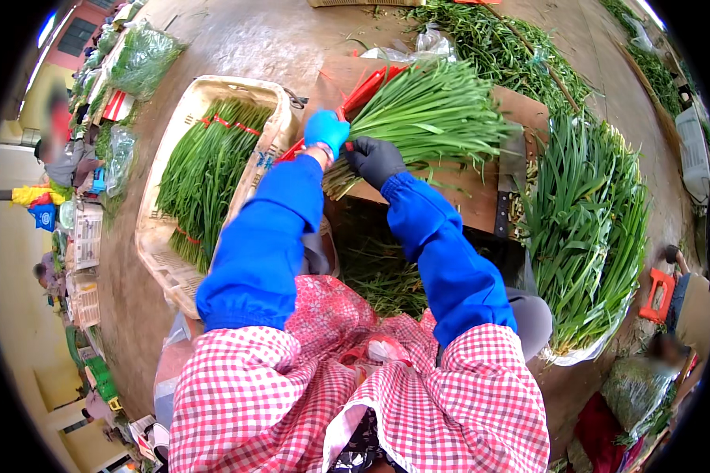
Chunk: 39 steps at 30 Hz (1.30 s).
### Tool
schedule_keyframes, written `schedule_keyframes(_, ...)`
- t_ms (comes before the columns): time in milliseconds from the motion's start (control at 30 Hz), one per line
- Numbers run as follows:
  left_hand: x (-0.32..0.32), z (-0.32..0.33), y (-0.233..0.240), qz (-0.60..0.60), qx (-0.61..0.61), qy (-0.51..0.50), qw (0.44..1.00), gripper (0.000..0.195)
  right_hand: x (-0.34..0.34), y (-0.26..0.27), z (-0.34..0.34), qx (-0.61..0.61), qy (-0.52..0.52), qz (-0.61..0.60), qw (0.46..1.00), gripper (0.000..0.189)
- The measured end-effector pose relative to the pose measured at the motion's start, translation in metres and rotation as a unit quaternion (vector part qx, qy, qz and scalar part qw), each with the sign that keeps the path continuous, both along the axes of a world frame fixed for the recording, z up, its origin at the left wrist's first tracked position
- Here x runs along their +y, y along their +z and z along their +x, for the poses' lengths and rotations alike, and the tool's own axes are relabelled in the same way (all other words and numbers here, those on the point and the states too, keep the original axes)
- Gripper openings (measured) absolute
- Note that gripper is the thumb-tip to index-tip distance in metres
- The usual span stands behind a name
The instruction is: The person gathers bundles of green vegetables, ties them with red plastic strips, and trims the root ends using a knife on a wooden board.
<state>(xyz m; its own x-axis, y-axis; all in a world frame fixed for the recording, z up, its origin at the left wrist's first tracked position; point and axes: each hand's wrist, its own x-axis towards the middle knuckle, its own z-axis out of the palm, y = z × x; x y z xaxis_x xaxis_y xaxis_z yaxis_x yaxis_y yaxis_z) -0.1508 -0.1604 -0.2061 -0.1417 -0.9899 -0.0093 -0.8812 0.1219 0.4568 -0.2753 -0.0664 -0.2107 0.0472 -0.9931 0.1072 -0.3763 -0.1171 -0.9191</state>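
A loose bunch of green garlic chives (429, 115) lies across a brown board, its pale stem ends (338, 177) towards me. My left hand (326, 133), in a blue glove and slightly blurred, is closed on a thin red tie at the left side of the stems. My right hand (377, 161), in a dark grey glove, curls over the stems, with a bit of red between its fingertips. A stack of red ties (370, 91) lies partly under the bunch, just beyond my left hand. The tie's path around the stems is hidden by my hands.
Left stands a cream plastic crate (148, 230) with red-tied chive bundles (213, 159); scissors (296, 99) lie by its corner. A blade-like metal plate (510, 156) edges the brown board (479, 204). Loose chives (586, 230) are heaped right. Leaf trimmings (384, 272) lie below. Other people sit farther off.
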Motion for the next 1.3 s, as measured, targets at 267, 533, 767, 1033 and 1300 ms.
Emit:
schedule_keyframes(267, 0.051, -0.019, -0.027, -0.255, 0.282, 0.081, 0.921, 0.011, 0.036, 0.004, 0.004, -0.086, -0.051, -0.001, 0.995, 0.008)
schedule_keyframes(533, 0.033, -0.012, -0.030, -0.173, 0.350, -0.153, 0.908, 0.018, 0.022, 0.091, -0.002, 0.338, 0.127, -0.251, 0.898, 0.006)
schedule_keyframes(767, 0.038, -0.018, -0.037, 0.200, 0.465, -0.002, 0.863, 0.009, -0.001, 0.020, -0.021, 0.108, 0.009, -0.206, 0.972, 0.007)
schedule_keyframes(1033, 0.029, -0.026, -0.041, 0.195, 0.346, 0.003, 0.918, 0.013, -0.017, -0.014, -0.036, 0.092, -0.071, -0.100, 0.988, 0.020)
schedule_keyframes(1300, -0.001, -0.050, -0.003, 0.086, -0.087, -0.204, 0.971, 0.018, -0.027, -0.047, -0.043, -0.036, -0.128, 0.023, 0.991, 0.007)
